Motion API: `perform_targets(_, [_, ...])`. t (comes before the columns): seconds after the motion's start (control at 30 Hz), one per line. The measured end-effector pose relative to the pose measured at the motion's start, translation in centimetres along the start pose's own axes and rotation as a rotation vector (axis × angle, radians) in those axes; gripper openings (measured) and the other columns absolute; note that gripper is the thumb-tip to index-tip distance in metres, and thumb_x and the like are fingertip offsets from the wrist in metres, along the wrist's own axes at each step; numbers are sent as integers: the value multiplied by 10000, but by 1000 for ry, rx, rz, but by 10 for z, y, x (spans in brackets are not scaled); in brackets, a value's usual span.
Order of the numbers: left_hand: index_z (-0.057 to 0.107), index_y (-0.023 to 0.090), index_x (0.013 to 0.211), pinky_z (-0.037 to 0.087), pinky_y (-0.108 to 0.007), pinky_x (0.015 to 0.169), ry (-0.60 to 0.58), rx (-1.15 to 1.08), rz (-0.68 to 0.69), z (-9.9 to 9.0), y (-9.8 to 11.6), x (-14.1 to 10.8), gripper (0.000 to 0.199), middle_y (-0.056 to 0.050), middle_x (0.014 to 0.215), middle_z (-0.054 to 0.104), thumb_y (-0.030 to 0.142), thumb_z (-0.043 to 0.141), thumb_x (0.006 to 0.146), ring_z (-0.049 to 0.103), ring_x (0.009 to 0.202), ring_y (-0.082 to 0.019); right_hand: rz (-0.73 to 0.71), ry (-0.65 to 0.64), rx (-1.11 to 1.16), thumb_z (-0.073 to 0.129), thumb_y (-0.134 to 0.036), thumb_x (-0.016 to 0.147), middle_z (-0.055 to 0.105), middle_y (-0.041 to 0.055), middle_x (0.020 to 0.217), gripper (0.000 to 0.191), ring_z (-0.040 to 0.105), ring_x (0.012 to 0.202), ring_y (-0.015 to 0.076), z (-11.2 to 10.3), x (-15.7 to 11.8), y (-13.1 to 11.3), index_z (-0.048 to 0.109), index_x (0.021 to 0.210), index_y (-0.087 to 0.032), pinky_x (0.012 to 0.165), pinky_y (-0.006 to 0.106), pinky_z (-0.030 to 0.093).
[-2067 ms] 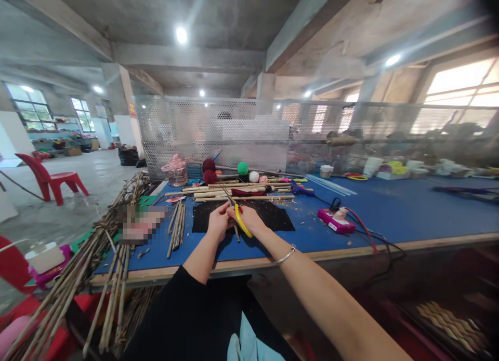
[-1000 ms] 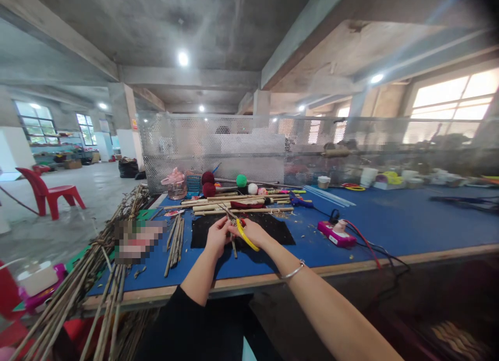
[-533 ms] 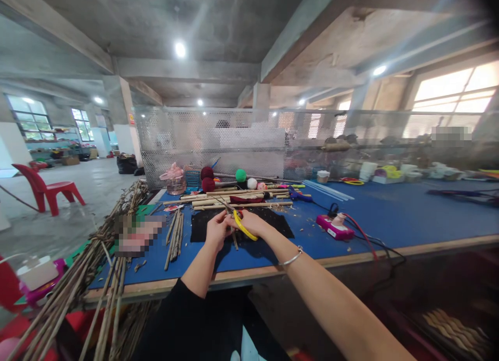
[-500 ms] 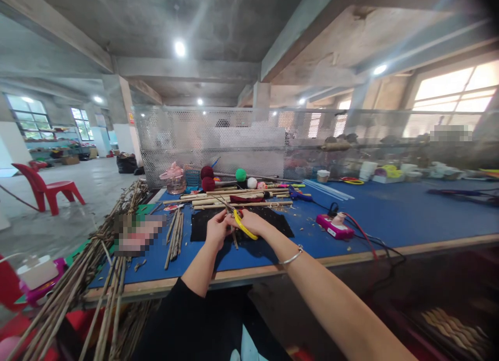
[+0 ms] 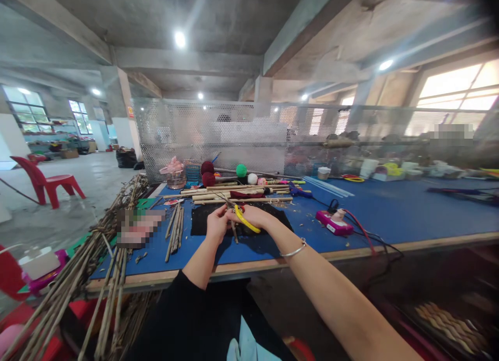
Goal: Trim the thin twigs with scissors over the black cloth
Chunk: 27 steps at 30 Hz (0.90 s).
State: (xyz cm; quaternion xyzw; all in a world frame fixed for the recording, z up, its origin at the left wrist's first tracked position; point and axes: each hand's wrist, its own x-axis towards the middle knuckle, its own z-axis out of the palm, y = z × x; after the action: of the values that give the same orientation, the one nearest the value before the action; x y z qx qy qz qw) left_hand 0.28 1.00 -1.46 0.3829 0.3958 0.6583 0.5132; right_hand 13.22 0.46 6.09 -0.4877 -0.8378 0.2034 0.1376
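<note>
Over a black cloth (image 5: 199,221) on the blue table, my two hands meet. My right hand (image 5: 251,215) is closed on scissors with yellow handles (image 5: 246,222), their blades pointing away to the upper left. My left hand (image 5: 218,223) is closed at the scissors, fingers pinched on a short brown twig (image 5: 234,233) whose lower end shows beneath the hands. Beyond the cloth lie pale sticks (image 5: 241,199) and a dark red piece of cloth. Cut twigs (image 5: 176,231) lie in a small pile left of my left hand.
Long branches (image 5: 88,257) lean over the table's left edge. At the back stand yarn balls (image 5: 241,170) and a jar (image 5: 177,178). A glue gun (image 5: 299,191) and a magenta power strip (image 5: 334,224) with cords lie at right. A mesh screen (image 5: 210,137) rises behind.
The view has shifted slightly. My hands remain together at the scissors and twig, with only a small change in the angle of the right hand and the yellow handles.
</note>
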Motion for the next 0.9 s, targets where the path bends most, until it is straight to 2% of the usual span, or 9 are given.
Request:
perform_targets(0.17, [622, 152, 1083, 470, -202, 498, 2, 18, -23, 1, 3, -2, 493, -66, 827, 668, 272, 711, 613, 564, 560, -87, 31, 40, -13, 466, -638, 729, 667, 32, 798, 495, 587, 704, 176, 7, 2, 4, 666, 839, -198, 606, 220, 399])
perform_targets(0.4, [617, 152, 1086, 464, -187, 488, -23, -15, -8, 1, 2, -2, 512, -65, 848, 663, 299, 718, 606, 556, 578, -80, -68, 43, 35, 382, -639, 774, 652, 33, 740, 530, 579, 694, 168, 14, 7, 9, 651, 803, -183, 563, 213, 376])
perform_targets(0.6, [624, 151, 1076, 448, -177, 468, -18, 13, -30, 1, 2, -3, 520, -51, 786, 663, 291, 730, 586, 528, 515, -59, 40, 106, 23, 440, -649, 740, 672, 54, 829, 502, 605, 773, 199, 18, 4, 9, 668, 843, -214, 599, 222, 389])
perform_targets(0.73, [611, 141, 1096, 440, -174, 458, -28, 21, -12, 0, 2, -1, 542, -57, 804, 666, 311, 726, 595, 531, 506, -61, 184, 166, 26, 471, -674, 699, 673, 89, 870, 559, 614, 757, 213, 26, 7, 12, 670, 889, -188, 564, 229, 390])
perform_targets(0.9, [603, 131, 1104, 479, -206, 495, -19, 5, -35, 1, 3, -2, 527, -79, 873, 665, 304, 713, 619, 572, 575, -92, 162, 189, 58, 454, -693, 696, 678, 84, 841, 579, 626, 735, 200, 34, 10, 20, 675, 854, -182, 529, 215, 373])
